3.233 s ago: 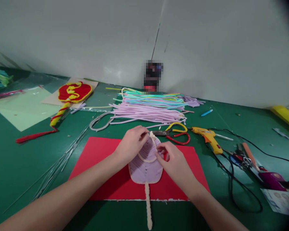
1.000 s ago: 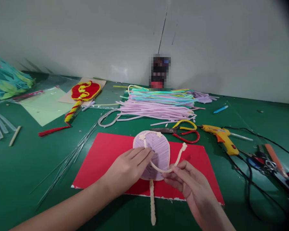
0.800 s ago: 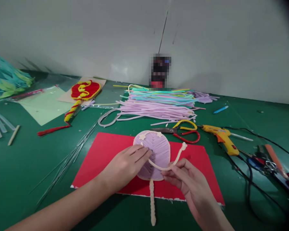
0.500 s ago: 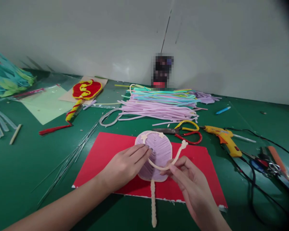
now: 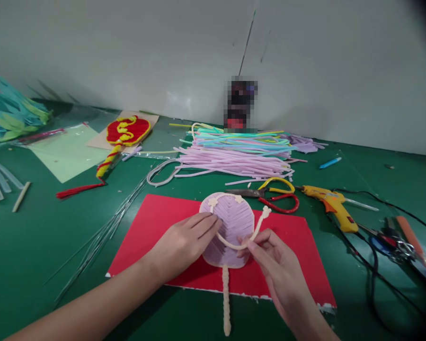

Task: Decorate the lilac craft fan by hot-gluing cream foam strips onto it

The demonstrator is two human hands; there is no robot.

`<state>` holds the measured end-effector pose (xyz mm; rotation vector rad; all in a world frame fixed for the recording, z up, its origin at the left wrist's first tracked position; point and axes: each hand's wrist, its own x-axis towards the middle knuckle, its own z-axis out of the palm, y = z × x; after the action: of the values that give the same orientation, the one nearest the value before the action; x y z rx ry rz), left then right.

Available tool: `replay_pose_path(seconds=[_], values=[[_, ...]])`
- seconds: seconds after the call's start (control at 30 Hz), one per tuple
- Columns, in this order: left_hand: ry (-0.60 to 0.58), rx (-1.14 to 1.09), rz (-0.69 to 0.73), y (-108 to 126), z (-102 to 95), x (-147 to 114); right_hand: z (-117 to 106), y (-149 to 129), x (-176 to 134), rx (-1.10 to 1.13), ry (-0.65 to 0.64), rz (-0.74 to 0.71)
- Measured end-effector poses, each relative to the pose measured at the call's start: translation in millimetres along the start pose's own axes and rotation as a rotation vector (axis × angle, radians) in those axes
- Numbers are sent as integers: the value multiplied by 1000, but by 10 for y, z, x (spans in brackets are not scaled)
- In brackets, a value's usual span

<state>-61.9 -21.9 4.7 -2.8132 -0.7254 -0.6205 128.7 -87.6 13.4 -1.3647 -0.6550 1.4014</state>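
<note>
The green counter [image 5: 67, 222] carries everything. On its near middle lies a red board [image 5: 156, 213], with a bundle of pastel fuzzy stems [image 5: 230, 161] beyond it. The purple fan [image 5: 234, 222] lies on the board, handle pointing near. From the right, the right hand's [image 5: 277, 255] grip pinches a curved cream cord [image 5: 257, 229]; the left hand [image 5: 184, 241] covers the cord's left part, but whether its hidden fingertips pinch, I cannot tell. A small flower shape [image 5: 266, 211] tips the cord's right end.

Red-and-yellow tasselled fan [image 5: 137, 131] lies partly on tan card [image 5: 100, 140]
</note>
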Motion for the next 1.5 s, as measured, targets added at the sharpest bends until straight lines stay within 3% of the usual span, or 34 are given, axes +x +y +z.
replay_pose_path(seconds=[0.27,0.43,0.6,0.7,0.77,0.87,1.0,1.13,1.5], values=[[-3,13,-11,-19,49,25,-62,79,29,-37,-66,16],[-49,-116,-67,-18,63,19,-80,105,52,-57,-67,3],[-121,-462,-410,-75,-39,51,-84,102,52,-85,-44,1],[-77,-480,-744,-143,-72,120,-85,102,44,-96,-44,8],[-111,-459,-865,-199,-33,173,-79,100,41,-104,-47,4],[-169,-539,-870,-285,90,249,-73,99,44,-106,-48,-17],[-127,-695,-848,-349,193,324,-85,102,45,-114,-59,-38],[-89,-740,-831,-325,148,331,-113,99,20,-90,-66,-38],[-119,-792,-858,-214,40,111,-89,181,-167,-30,-93,-47]])
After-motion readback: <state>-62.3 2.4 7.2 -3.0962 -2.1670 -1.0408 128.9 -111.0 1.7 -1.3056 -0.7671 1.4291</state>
